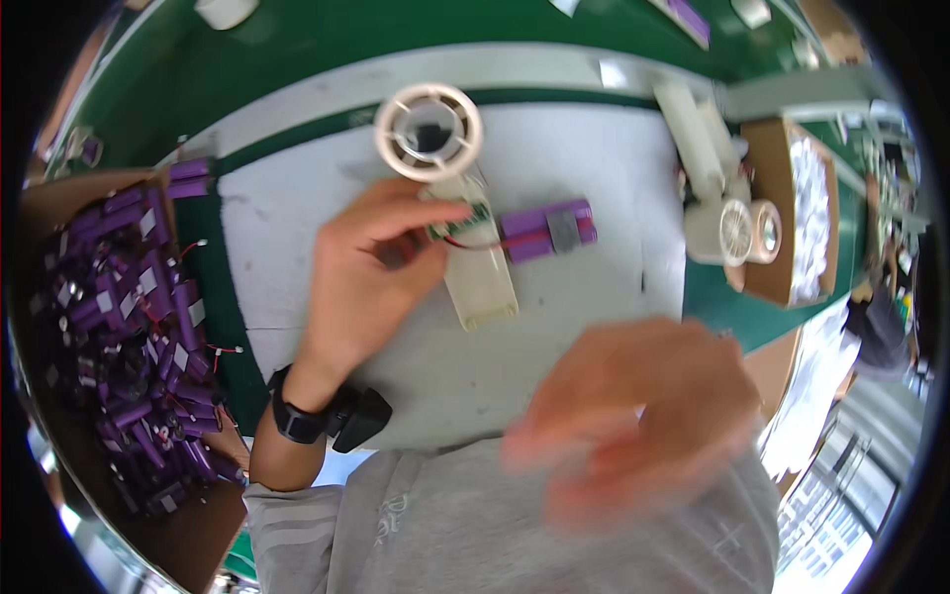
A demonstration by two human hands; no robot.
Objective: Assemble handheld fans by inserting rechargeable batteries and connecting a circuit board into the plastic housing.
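Observation:
My left hand (361,262) pinches a small green circuit board (465,220) between thumb and fingers. The board is at the upper part of an open cream handle shell (482,287), which lies on the mat. Above the hand, the round cream fan head (428,132) with a spoked ring joins this handle. Red and dark wires run from the board to a purple battery pack (549,230) with a grey pad, lying just right of the handle. Off to the lower right, my right hand (643,416) hovers in front of my body, smeared by motion; its fingers cannot be read.
A cardboard box (213,540) full of purple battery packs (139,317) stands at the left. On the right, more cream fan bodies (714,230) lie beside a carton (777,198) holding white items. A pale mat (297,198) covers the green table (327,35).

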